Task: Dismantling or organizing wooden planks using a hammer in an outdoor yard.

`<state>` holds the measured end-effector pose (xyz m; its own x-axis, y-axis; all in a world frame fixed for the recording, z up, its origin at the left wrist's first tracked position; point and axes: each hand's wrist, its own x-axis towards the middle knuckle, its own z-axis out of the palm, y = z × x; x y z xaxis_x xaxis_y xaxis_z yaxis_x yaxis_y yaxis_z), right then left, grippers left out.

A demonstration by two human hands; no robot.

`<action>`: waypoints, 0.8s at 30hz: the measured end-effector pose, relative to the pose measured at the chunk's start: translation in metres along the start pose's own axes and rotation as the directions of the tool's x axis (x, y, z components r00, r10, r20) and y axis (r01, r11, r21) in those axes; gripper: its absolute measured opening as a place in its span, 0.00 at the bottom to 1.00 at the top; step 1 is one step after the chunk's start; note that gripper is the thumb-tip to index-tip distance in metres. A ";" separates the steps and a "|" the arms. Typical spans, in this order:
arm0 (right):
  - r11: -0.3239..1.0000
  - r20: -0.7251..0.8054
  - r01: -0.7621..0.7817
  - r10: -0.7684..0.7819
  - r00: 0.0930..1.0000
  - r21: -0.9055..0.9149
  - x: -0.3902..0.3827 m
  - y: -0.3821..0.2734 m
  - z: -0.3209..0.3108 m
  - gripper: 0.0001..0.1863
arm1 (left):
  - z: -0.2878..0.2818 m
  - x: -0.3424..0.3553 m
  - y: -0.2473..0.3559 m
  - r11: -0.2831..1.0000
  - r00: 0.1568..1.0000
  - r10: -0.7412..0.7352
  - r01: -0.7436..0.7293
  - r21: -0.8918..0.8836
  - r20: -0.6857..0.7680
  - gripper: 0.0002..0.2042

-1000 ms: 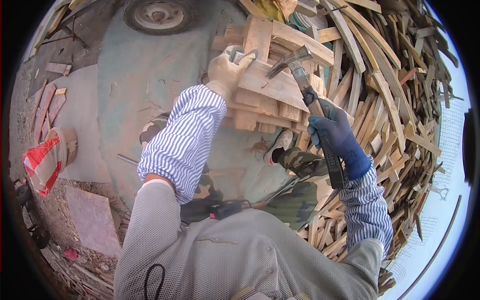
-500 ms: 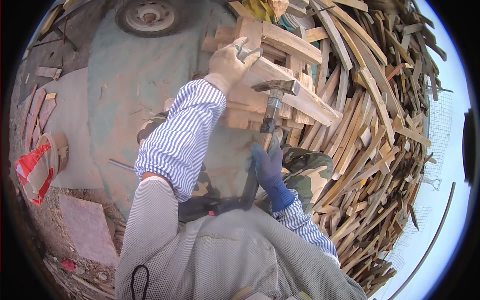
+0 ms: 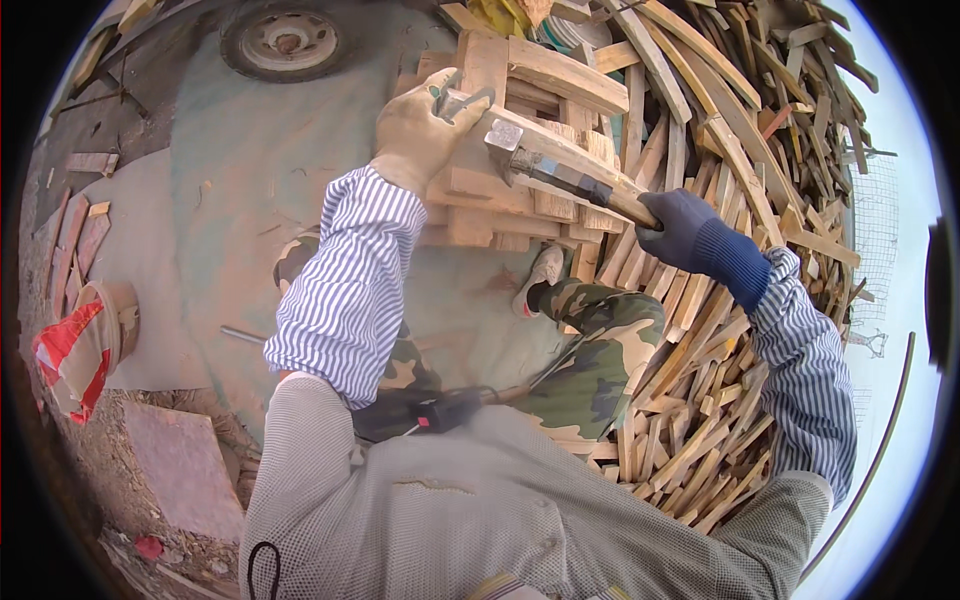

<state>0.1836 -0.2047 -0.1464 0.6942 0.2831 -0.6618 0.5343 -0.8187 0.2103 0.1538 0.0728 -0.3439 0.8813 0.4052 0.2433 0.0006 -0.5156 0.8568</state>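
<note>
My left hand [image 3: 420, 130], in a tan work glove, presses on the top left of a wooden pallet piece [image 3: 530, 190] made of nailed boards. A thin metal bar or nail [image 3: 462, 100] sticks out between its fingers. My right hand [image 3: 680, 225], in a dark blue glove, grips the wooden handle of a hammer [image 3: 560, 170]. The steel hammer head [image 3: 503, 135] rests against the board right beside my left hand. Both sleeves are blue-and-white striped.
A big heap of loose wooden slats [image 3: 740, 150] fills the right side. My leg in camouflage trousers and a pale shoe [image 3: 540, 275] are below the pallet. A vehicle wheel [image 3: 285, 40] stands at top left, a red-and-white bucket [image 3: 85, 340] at left, a stone slab [image 3: 185, 465] at lower left.
The hammer has swung from a raised, upright position to a low, level stroke, its head now on the board by my left hand. My left hand has stayed on the pallet.
</note>
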 end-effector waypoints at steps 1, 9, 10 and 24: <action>0.999 -0.023 -0.006 0.005 1.000 -0.038 0.008 0.007 -0.011 0.16 | -0.004 -0.002 0.003 1.000 1.000 0.005 -0.005 0.002 -0.007 0.30; 0.977 -0.193 0.203 -0.189 0.963 0.058 0.084 0.041 0.041 0.12 | -0.027 0.007 -0.009 0.921 0.920 -0.387 0.389 -0.033 0.058 0.30; 0.955 -0.251 0.211 -0.156 0.955 0.209 0.097 0.062 0.103 0.12 | -0.019 0.013 -0.006 0.923 0.922 -0.378 0.382 -0.038 0.084 0.29; 0.042 0.033 -0.049 0.310 0.950 0.998 -0.045 0.022 0.165 0.09 | -0.005 0.031 -0.041 0.929 0.917 -0.330 0.273 0.248 0.223 0.36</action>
<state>0.0846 -0.3179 -0.2303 0.8093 -0.0013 -0.5875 -0.4924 -0.5469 -0.6771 0.1789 0.1102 -0.3692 0.9138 0.3730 -0.1609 0.3589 -0.5559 0.7498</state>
